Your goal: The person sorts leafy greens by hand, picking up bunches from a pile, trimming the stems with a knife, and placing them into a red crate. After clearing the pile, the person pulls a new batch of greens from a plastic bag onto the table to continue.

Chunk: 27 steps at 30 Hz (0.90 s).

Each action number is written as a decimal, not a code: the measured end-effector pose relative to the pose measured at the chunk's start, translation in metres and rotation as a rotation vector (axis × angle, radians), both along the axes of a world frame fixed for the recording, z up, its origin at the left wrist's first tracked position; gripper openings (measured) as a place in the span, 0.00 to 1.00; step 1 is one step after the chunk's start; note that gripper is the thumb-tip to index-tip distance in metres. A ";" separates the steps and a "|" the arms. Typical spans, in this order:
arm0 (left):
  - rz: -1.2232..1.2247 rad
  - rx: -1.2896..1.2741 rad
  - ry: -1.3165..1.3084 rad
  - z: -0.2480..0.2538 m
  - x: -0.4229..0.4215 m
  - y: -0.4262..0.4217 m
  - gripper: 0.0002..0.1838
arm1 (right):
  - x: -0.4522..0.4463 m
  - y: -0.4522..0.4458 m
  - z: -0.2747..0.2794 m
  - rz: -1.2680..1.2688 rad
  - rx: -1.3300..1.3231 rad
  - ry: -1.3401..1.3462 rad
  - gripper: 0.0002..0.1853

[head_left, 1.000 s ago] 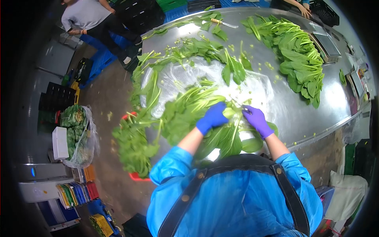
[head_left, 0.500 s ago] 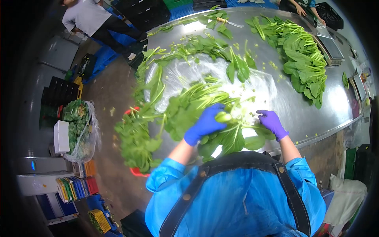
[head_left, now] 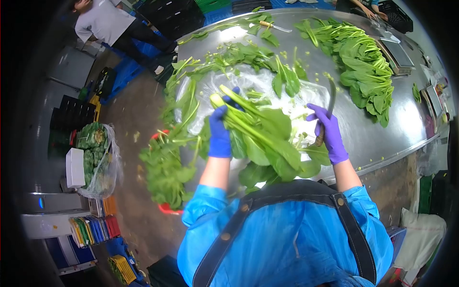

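My left hand [head_left: 222,129], in a blue glove, is closed around the stems of a bunch of leafy greens [head_left: 263,134], its pale base up and left and its leaves fanning toward the lower right. In my purple-gloved right hand [head_left: 330,131] is a knife [head_left: 331,98], its curved dark blade pointing up and away from me. Clear plastic sheeting [head_left: 210,86] with small cut bits lies on the metal table [head_left: 356,148] beneath. More loose greens [head_left: 282,76] lie beyond the held bunch.
A long pile of greens [head_left: 366,71] lies at the right, beside a scale [head_left: 397,53]. Another knife [head_left: 275,27] rests at the far edge. A red basket [head_left: 169,209] heaped with leaves stands at the left. One person [head_left: 105,21] stands far left; another's hands [head_left: 375,12] show top right.
My left hand has lifted the bunch and turned it, base now up and left. The knife in my right hand has swung upright into clear view.
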<state>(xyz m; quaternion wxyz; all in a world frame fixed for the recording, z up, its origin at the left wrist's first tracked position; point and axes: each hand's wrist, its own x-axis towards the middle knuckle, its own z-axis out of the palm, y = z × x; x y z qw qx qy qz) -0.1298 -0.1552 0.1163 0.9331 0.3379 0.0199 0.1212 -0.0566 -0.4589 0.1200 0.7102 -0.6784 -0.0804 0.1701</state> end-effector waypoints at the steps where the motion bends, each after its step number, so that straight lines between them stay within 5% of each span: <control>1: 0.037 -0.011 0.014 -0.001 0.002 0.004 0.33 | -0.001 -0.001 0.000 -0.005 -0.001 0.016 0.20; 10: 0.127 -0.046 0.159 0.009 0.001 0.008 0.34 | -0.008 0.003 0.001 0.072 -0.046 0.031 0.18; 14: 0.096 0.172 0.339 0.009 0.004 -0.007 0.27 | -0.014 0.021 0.023 0.117 -0.148 0.106 0.21; 18: 0.017 0.329 0.388 0.007 0.024 -0.041 0.18 | -0.017 0.050 0.007 0.290 -0.139 -0.178 0.33; 24: 0.206 0.147 0.466 -0.012 0.060 -0.089 0.15 | -0.012 0.060 -0.016 0.438 -0.063 0.279 0.36; 27: 0.125 0.100 0.534 -0.023 0.070 -0.095 0.16 | -0.009 0.059 -0.035 0.381 -0.076 0.149 0.34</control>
